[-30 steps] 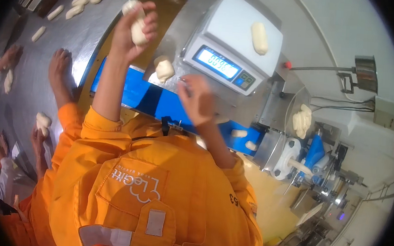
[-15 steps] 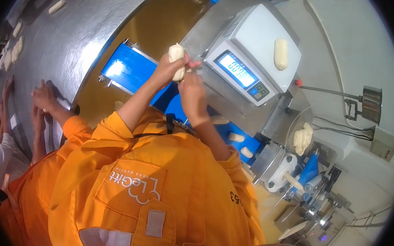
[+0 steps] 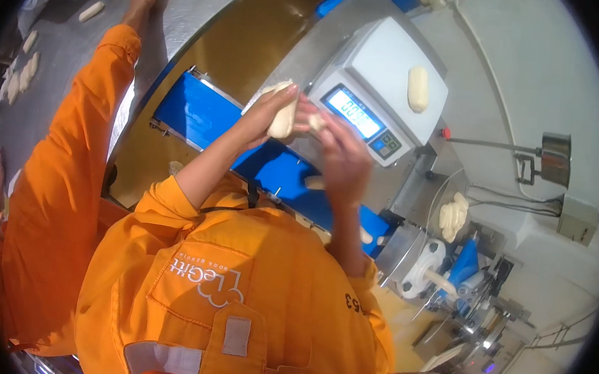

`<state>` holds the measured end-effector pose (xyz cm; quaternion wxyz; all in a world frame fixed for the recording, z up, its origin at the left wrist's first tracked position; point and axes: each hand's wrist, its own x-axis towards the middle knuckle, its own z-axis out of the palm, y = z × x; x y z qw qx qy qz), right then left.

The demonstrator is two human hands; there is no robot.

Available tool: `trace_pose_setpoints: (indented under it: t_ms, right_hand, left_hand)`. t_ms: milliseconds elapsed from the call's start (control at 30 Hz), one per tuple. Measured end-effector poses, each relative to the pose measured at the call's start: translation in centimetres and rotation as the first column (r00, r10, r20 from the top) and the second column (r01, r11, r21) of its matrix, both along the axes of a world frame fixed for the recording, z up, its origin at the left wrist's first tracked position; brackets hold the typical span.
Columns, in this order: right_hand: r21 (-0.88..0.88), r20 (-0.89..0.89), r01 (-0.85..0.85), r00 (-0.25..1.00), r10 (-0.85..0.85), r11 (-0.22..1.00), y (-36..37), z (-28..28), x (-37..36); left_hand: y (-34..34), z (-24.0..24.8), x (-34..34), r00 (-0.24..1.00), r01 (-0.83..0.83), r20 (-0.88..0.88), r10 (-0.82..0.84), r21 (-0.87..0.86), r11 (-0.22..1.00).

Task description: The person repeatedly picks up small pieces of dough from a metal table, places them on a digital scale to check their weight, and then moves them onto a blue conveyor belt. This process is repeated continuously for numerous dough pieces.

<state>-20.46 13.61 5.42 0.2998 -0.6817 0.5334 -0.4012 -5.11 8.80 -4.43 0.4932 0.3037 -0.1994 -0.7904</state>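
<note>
My left hand (image 3: pixel 261 120) is closed around a pale dough piece (image 3: pixel 283 120); more dough shows past the thumb, partly hidden. Close by on the right, my right hand (image 3: pixel 349 156) is slightly smeared by motion and pinches a small bit of dough (image 3: pixel 316 122) between its fingertips. Both hands are above the blue conveyor belt (image 3: pixel 272 175), in front of a digital scale (image 3: pixel 384 68) with a lit display. One smooth dough roll (image 3: pixel 418 90) lies on the scale's white pan.
Dough pieces lie partly hidden on the belt beneath my right forearm. At left, a co-worker's orange-sleeved arm (image 3: pixel 74 129) reaches over a metal table (image 3: pixel 187 12) bearing several dough rolls. Machinery (image 3: pixel 470 275) with a dough lump (image 3: pixel 453 217) stands right; a metal cup on a rod (image 3: pixel 555 160) juts out.
My right hand has drawn away to the right with a small dough bit. The dough in my left hand has tilted and shifted. A co-worker's arm now stretches far across the table.
</note>
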Motion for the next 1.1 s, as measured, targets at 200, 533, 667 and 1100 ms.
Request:
trace_pose_setpoints:
  t_ms: [200, 533, 667, 1100]
  right_hand:
    - [-0.307, -0.245, 0.125, 0.947, -0.206, 0.943, 0.3, -2.3, 2.3]
    - [0.173, -0.499, 0.076, 0.866, 0.021, 0.982, 11.3, -15.6, -6.0]
    - [-0.253, -0.788, -0.160, 0.607, -0.107, 0.954, 8.4, -21.9, -6.3]
    - [0.349, -0.118, 0.202, 0.978, -0.171, 0.915, 12.0, -5.8, -13.3]
  left_hand:
    - [1.4, 3.8, -1.3, 0.983, 0.066, 0.179, -0.051, -0.079, 0.995]
    - [-9.8, -2.1, 18.8, -0.580, -0.076, 0.758, 0.298, -0.415, 0.906]
    - [-11.3, -7.5, 22.7, -0.859, -0.340, 0.503, -0.098, -0.416, 0.844]
    - [-13.5, 11.5, -13.2, 0.325, 0.886, 0.325, 0.888, -0.433, -0.166]
